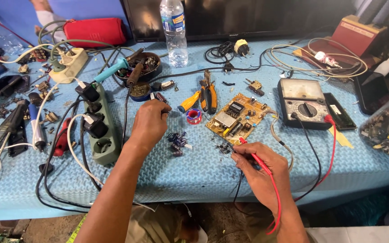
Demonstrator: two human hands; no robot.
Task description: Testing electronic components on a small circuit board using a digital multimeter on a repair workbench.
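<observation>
Head view showed the right hand (258,167) nearest, fingers pinched shut on a red probe (254,155) and a black probe (229,146), tips just below the yellow circuit board (237,118); the left hand (149,123) sat left of the board, fingers closed on a small part, too tiny to tell; a meter (303,104) lay right of the board; a water bottle (174,31) stood far behind it.

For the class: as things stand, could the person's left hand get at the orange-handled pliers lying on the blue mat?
Probably yes. The left hand hovers just beside the pliers, with only open blue mat and a small solder spool nearby. But its fingers already pinch a small part.
</observation>
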